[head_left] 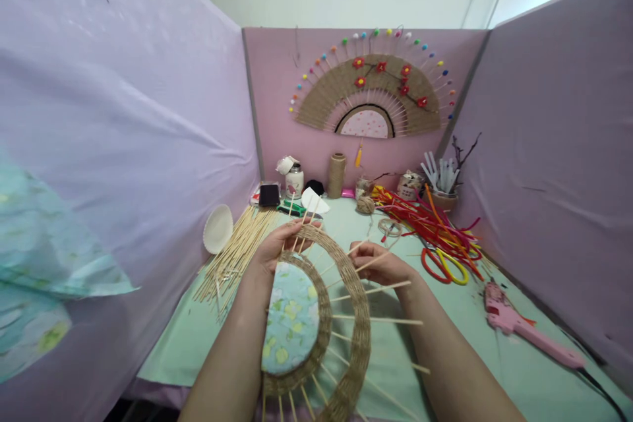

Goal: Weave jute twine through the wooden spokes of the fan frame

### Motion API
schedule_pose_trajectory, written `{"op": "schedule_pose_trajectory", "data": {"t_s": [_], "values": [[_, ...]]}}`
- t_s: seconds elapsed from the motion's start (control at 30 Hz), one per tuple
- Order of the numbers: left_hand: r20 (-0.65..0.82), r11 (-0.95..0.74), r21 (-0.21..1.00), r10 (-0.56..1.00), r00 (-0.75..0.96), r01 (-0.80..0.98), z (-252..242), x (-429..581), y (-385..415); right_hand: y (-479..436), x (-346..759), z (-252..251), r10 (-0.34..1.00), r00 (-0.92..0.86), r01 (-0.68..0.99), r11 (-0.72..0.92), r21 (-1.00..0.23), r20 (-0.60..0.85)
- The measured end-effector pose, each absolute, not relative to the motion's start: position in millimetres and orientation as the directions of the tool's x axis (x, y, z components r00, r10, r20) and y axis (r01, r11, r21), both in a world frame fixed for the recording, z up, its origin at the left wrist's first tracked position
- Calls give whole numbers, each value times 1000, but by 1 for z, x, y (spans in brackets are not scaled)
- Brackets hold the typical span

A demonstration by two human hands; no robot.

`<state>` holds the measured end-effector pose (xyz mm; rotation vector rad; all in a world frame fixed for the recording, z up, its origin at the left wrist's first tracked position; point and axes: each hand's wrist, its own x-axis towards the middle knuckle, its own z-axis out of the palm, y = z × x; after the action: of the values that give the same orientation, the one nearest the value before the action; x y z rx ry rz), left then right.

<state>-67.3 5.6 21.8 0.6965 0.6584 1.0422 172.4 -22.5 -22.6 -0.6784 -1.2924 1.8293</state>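
Note:
A half-round fan frame (360,316), woven from brown twine over thin bamboo sticks, is held tilted above the table. Blue floral fabric (291,316) covers its inner half circle. My left hand (289,237) grips the frame's upper end, fingers round the woven band and sticks. My right hand (378,264) is closed in a pinch beside the stick ends at the outer edge, apparently on the twine; its fingertips are partly hidden behind sticks. A ball of twine (365,205) lies beyond, a strand trailing from it towards my right hand.
Loose bamboo sticks (237,254) and a white dish (217,229) are at left. Red pipe cleaners (415,217), scissors (445,266) and a pink glue gun (529,330) with its cord lie at right. A twine spool (337,175) stands behind, below a finished fan (316,95).

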Motion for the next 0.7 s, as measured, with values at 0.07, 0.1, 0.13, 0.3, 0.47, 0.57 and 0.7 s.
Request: {"op": "schedule_pose_trajectory", "data": {"t_s": [0.07,0.1,0.13,0.3,0.47,0.57,0.7], "values": [[-156,311,737,942,296,-600,22,-66,9,-20,171,-22,891,-451,-360,-128,-924,52],[-159,301,718,949,273,-628,21,-65,11,-18,170,-22,911,-407,-384,-102,-918,69],[-162,294,701,953,256,-650,21,-63,12,-17,170,-21,923,-376,-398,-82,-914,81],[-174,298,687,953,248,-663,19,-54,12,-15,177,-18,939,-329,-383,-38,-923,98],[-186,295,700,955,233,-650,19,-50,4,-18,189,-13,928,-338,-397,9,-918,156],[-189,289,705,957,221,-648,18,-50,-2,-19,196,-12,911,-376,-378,18,-926,172],[-217,292,695,956,195,-657,18,-49,-7,-20,202,-12,897,-409,-339,20,-940,167]]}}
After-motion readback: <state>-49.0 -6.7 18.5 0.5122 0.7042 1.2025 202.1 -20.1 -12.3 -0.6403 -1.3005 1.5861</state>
